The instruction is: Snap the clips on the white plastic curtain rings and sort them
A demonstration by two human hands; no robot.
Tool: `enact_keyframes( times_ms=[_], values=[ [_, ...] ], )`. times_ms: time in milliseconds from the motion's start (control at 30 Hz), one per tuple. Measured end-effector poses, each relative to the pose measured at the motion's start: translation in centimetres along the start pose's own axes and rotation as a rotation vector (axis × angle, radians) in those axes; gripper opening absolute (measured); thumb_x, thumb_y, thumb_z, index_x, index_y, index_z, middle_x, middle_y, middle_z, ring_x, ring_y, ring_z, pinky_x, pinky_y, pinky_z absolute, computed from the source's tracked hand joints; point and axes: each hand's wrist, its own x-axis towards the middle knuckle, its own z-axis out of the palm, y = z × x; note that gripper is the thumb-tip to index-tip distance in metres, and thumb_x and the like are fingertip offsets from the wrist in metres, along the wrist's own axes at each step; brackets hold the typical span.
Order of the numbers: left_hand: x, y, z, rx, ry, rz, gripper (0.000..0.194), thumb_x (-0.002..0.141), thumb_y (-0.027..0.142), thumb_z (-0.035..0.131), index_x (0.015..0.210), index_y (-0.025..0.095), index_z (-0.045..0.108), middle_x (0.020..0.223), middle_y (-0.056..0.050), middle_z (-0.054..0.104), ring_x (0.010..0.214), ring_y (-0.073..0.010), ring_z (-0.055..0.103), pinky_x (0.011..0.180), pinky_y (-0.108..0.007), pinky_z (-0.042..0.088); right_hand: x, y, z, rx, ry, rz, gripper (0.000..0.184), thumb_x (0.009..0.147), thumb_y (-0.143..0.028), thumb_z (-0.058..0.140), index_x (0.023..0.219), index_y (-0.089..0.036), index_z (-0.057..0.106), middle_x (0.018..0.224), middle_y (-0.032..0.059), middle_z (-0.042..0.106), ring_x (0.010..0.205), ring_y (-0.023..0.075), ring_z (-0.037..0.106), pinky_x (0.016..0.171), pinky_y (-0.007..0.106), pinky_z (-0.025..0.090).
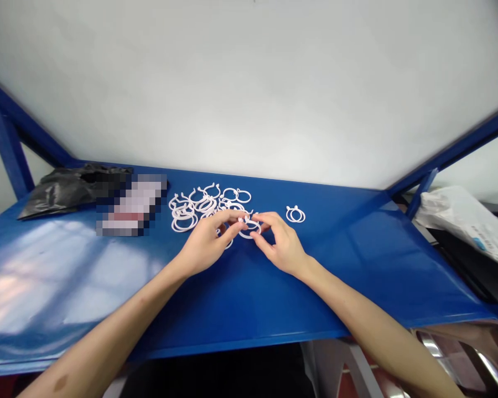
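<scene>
White and slim, the ring point(246, 236) was between the fingers of both hands, over the blue desk point(249, 298). On the left hand point(203, 243), thumb and index finger were almost together, seeming to pinch it near its small knobs. On the right hand point(287, 246), they were slightly parted about its other side; whether they gripped or merely steadied it, the view did not show.

A light pinch seemed best: the rim looked thin and likely to flex, so pressure belonged near the knobs, with the right fingers guiding rather than squeezing. The pile point(207, 205) lay beyond and left of the left fingers, partly hidden by them, so snagging a loose ring was the likeliest slip; working a little clear of it would have helped. The overlapping pair point(296, 221) lay apart, beyond and right of the right fingers, safely out of their way.
</scene>
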Motion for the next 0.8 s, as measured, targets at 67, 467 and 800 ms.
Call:
enact_keyframes(
  times_ms=[67,467,800],
  values=[
    [0.0,-0.1,0.0,-0.003,-0.01,0.017,0.03,0.095,0.041,0.058,0.115,0.024,0.07,0.107,-0.004,0.077,0.095,-0.0193,0.07,0.078,-0.031,0.054,0.0,0.1,0.1,-0.009,-0.01,0.016,0.025,0.101,-0.025,0.057,0.126,-0.023,0.056,0.102,0.0052,0.073,0.079,0.0156,0.072,0.074,0.032,0.062],
    [-0.4,-1.2,0.5,0.228,0.092,0.172,0.019,0.097,0.033,0.06,0.099,0.025,0.077,0.085,0.0,0.074,0.071,-0.0141,0.067,0.067,-0.026,0.054,-0.3,0.4,0.6,0.032,0.016,-0.063,0.017,0.102,-0.02,0.056,0.114,-0.021,0.068,0.099,0.006,0.077,0.09,0.0171,0.073,0.08,0.032,0.062],
    [-0.9,-1.9,1.9,0.353,0.222,0.515,0.014,0.097,0.018,0.061,0.101,0.017,0.074,0.083,-0.002,0.066,0.074,-0.012,0.064,0.069,-0.023,0.055,-0.4,0.1,0.1,0.0,0.036,-0.129,0.021,0.101,-0.015,0.057,0.116,-0.02,0.07,0.094,0.0062,0.077,0.08,0.0168,0.069,0.072,0.033,0.061]
  ],
)
